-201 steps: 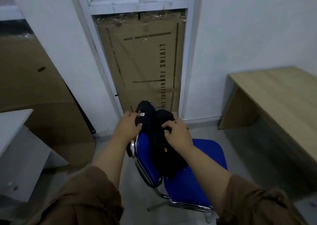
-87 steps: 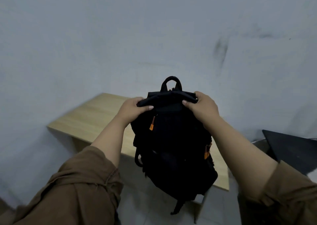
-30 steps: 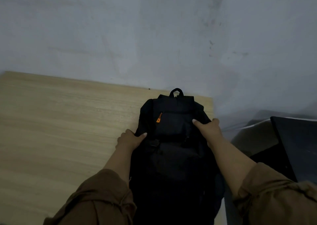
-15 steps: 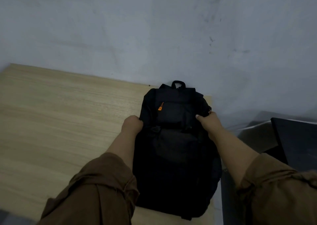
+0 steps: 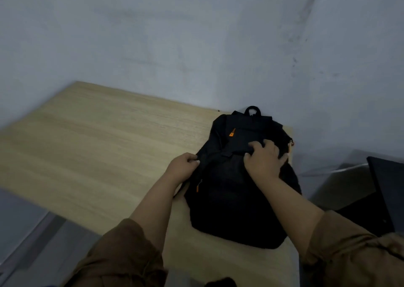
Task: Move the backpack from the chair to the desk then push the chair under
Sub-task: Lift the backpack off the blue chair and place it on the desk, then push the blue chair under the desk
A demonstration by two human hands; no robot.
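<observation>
A black backpack [image 5: 236, 199] with orange zip pulls lies flat on the right end of the light wooden desk [image 5: 98, 146], its top loop toward the wall. My left hand [image 5: 182, 168] pinches the fabric at the backpack's left edge. My right hand [image 5: 265, 158] rests on the upper right of the backpack, fingers curled into the flap. The chair is out of view.
A grey-white wall [image 5: 196, 35] runs right behind the desk. To the right, below the desk's end, stand dark flat panels [image 5: 384, 192]. Grey floor [image 5: 28, 232] shows at the lower left, beyond the desk's front edge.
The backpack came off the blue chair and now lies on the desk. In the last half second my right hand moved from its right side onto the flap; the view swung left.
</observation>
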